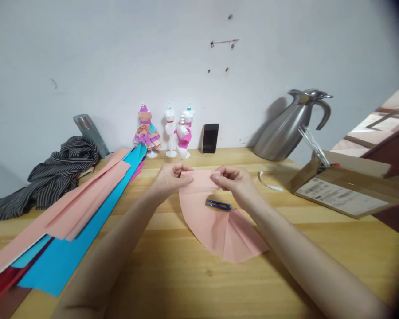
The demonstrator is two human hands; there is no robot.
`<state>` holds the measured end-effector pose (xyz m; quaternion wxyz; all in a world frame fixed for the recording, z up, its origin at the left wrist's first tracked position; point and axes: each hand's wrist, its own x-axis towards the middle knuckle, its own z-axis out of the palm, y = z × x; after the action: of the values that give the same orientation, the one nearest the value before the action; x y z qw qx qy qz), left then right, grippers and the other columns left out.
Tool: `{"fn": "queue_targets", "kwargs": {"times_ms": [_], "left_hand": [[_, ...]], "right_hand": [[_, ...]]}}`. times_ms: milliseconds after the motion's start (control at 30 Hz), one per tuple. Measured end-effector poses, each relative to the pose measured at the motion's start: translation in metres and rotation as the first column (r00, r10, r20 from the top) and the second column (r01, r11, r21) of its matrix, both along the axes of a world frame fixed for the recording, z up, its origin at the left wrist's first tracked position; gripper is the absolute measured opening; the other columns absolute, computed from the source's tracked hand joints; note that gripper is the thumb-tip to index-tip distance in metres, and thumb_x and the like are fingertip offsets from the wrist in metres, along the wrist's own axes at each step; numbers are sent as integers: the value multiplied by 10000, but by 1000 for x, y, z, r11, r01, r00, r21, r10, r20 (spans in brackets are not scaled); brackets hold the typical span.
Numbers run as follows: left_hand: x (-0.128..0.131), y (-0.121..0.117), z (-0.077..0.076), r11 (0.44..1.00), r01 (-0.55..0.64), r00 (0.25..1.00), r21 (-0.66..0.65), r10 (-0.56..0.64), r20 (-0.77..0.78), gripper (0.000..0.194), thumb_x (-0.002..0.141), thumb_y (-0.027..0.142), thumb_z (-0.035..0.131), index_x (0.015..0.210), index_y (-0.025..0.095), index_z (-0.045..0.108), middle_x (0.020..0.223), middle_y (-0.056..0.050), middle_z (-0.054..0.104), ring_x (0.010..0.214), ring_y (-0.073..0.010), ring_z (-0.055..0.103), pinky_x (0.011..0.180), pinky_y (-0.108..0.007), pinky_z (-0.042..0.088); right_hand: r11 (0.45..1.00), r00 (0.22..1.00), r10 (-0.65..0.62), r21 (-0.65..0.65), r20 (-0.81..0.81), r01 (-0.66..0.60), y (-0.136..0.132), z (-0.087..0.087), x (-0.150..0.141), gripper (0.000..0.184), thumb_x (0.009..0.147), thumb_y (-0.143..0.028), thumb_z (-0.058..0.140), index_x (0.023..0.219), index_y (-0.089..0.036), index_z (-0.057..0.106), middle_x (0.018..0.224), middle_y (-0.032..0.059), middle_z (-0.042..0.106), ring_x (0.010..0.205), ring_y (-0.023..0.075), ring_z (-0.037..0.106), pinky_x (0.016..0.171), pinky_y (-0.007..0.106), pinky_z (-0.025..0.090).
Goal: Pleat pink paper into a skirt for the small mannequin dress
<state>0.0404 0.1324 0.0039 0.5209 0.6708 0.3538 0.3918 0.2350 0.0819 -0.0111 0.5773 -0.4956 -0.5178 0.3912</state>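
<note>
1. Centrally, the left hand (pixel 169 179) and the right hand (pixel 237 182) each gripped, between thumb and fingers, one end of the straight upper edge of a pink paper piece (pixel 194 208).
2. Below the hands, the pink paper piece curved toward the wearer and then to the right, its lower end spreading in folds over the wooden counter (pixel 159 274).
3. Between and slightly below the hands, blue snips (pixel 210 204) lay at the inner side of that curve; whether they touched the paper could not be told.
4. To the left of the left hand, a stack of coloured sheets (pixel 93 195), pink and blue uppermost, lay slantwise, with a striped cloth (pixel 63 168) and a tilted-looking bottle (pixel 89 133) farther out.
5. Beyond the hands, near the wall, stood a small ruffled dress (pixel 147 133) on a stand, white miniature dress forms (pixel 169 128) and an upright phone (pixel 210 138).
6. To the right of the right hand, a white strip (pixel 269 184) lay nearest; a steel jug (pixel 284 128) stood behind it, and an open cardboard box (pixel 342 192) holding clear plastic (pixel 314 146) lay farther right.
</note>
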Motion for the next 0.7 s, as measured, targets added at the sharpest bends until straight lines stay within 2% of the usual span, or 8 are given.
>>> {"fn": "queue_targets", "kwargs": {"times_ms": [100, 333, 533, 600, 700], "left_hand": [[-1, 1, 0, 999, -54, 998, 10, 53, 37, 186, 670, 306, 685, 727, 130, 668, 646, -5, 637, 602, -114, 568, 553, -218, 427], [2, 3, -5, 999, -34, 999, -13, 34, 24, 280, 698, 396, 676, 611, 151, 574, 502, 39, 491, 453, -76, 431, 443, -202, 310], [6, 1, -10, 995, -101, 995, -10, 102, 20, 465, 799, 521, 554, 506, 181, 435, 445, 53, 367, 427, -72, 345, 440, -222, 249], [5, 1, -9, 994, -106, 994, -12, 106, 9, 452, 799, 544, 551, 545, 174, 494, 469, 39, 431, 451, -85, 398, 453, -225, 273], [3, 0, -7, 1000, -27, 1000, 1, 27, -7, 324, 696, 457, 709, 811, 159, 650, 698, -8, 637, 645, -127, 563, 578, -231, 395]], "right_hand": [[1000, 1000, 6, -7, 11, -6, 0, -1, -1, 241, 589, -368, 748, 574, -178, 600, 480, -41, 505, 444, 70, 356, 432, 235, 264], [996, 996, -80, 29, 26, 79, 2, -3, 3, 201, 632, -376, 713, 621, -180, 668, 508, -21, 544, 473, 96, 424, 472, 253, 328], [979, 961, -193, 101, 197, 175, 2, -7, 5, 217, 653, -385, 690, 626, -170, 692, 537, 11, 602, 525, 136, 494, 518, 276, 370], [978, 957, -201, 100, 208, 183, 1, -7, 4, 219, 660, -383, 683, 634, -167, 701, 544, 17, 609, 527, 141, 502, 524, 280, 372], [984, 974, -168, 82, 155, 157, 1, -7, 3, 212, 647, -380, 686, 625, -170, 697, 551, 15, 610, 527, 140, 506, 533, 281, 386]]}}
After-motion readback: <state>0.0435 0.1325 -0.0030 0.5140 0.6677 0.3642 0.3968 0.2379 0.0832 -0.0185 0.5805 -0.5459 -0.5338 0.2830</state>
